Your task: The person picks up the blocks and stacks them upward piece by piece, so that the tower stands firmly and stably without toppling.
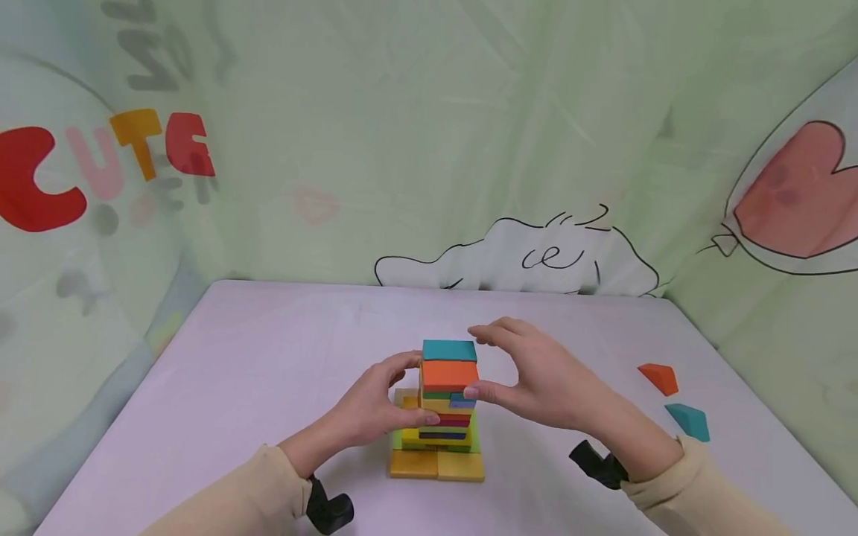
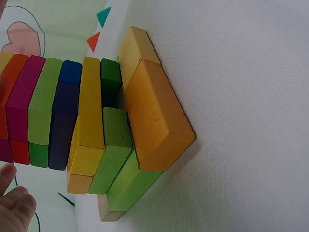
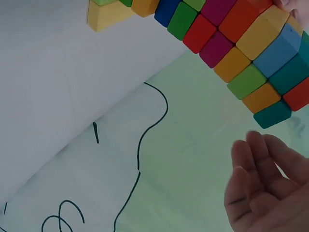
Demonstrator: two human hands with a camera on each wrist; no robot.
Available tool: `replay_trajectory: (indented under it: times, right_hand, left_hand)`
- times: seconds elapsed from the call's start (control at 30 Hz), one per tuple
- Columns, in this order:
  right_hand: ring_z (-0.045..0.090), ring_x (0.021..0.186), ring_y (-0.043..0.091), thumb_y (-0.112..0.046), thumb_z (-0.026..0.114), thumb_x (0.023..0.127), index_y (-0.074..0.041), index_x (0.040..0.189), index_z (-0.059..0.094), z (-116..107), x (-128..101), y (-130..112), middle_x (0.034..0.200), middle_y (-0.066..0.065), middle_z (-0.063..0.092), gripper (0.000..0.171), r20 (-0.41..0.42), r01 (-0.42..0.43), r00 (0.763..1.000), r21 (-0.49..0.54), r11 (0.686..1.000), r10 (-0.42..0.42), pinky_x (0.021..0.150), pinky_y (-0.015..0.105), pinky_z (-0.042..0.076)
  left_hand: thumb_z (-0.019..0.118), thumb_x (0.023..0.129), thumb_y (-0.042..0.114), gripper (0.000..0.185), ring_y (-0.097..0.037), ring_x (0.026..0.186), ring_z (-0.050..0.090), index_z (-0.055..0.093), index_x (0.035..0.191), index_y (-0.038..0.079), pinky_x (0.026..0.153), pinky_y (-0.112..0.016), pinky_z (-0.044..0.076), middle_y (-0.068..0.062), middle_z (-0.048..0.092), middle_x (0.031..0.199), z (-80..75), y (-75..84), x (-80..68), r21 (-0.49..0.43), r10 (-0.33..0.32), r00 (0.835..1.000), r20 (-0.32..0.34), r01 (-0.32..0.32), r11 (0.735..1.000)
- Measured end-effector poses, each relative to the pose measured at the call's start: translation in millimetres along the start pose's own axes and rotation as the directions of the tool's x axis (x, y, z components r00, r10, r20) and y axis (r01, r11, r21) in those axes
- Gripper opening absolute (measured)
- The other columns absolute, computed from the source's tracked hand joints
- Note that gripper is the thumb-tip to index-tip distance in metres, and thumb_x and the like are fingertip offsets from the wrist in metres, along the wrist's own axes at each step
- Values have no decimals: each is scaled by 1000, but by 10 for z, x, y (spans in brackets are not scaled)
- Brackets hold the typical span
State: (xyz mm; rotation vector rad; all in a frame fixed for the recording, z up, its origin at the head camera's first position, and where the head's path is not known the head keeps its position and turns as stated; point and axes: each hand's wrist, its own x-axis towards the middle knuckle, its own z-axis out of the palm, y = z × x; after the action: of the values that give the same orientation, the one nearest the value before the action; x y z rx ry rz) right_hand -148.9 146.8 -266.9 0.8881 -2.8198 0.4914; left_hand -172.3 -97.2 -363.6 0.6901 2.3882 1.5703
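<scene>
A tower of coloured wooden blocks (image 1: 447, 376) stands on the table, topped by a teal block (image 1: 449, 350) with an orange-red block (image 1: 450, 374) showing below it. My left hand (image 1: 372, 402) cups the tower's left side, thumb at the front face, and its fingertips (image 2: 17, 208) show beside the stack in the left wrist view. On the other side, my right hand (image 1: 546, 372) is spread, thumb tip at the orange-red block's lower right corner. Its fingers (image 3: 258, 159) stand apart from the rear of the upper blocks in the right wrist view.
Two loose blocks, one orange-red (image 1: 660, 378) and one teal (image 1: 689, 421), lie at the right of the table (image 1: 288, 335). Wide yellow-orange blocks (image 2: 154, 111) form the tower's foot. A printed curtain (image 1: 348, 149) hangs behind the table's far edge.
</scene>
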Motion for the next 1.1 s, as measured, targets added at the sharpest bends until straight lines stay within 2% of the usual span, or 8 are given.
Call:
replay_trajectory:
  times: [0.13,0.43,0.77,0.93,1.1]
  right_hand:
    - [63,118,25,-46,81,86,-6,140,60,10,-3,23,129,4,66,71,69,-32,997,47,998,29,95,49,59]
    - [63,115,23,-41,82,85,-8,137,62,23,15,14,127,3,66,65,63,-10,998,39,999,8,94,46,60]
    - [61,115,23,-54,78,86,-9,144,56,-11,26,13,131,4,62,76,98,-41,994,33,999,38,90,45,60]
    - [62,118,27,-53,68,95,-12,144,56,-76,-19,73,135,7,61,65,71,-94,993,38,995,91,89,48,61]
    - [64,114,23,-34,64,102,-9,141,59,-101,-101,249,126,4,68,47,7,-115,993,49,992,114,89,44,59]
  left_hand:
    - [85,85,23,73,-33,146,43,51,148,13,122,-59,34,-7,58,147,9,7,3,-1,-13,1000,3,13,1000]
    - [85,85,23,73,-34,145,45,51,148,11,122,-59,34,-8,59,144,2,16,-9,-4,5,1000,4,-5,1000]
    - [85,85,23,73,-34,145,44,51,148,12,122,-59,34,-8,59,145,8,6,-7,0,-7,1000,2,7,1000]
    - [85,85,24,73,-34,145,44,50,149,11,122,-59,34,-8,59,146,8,12,-5,-5,-17,1000,2,17,1000]
    - [86,84,24,75,-36,144,45,50,149,10,122,-58,35,-9,58,146,9,19,-11,2,-24,1000,-7,24,1000]
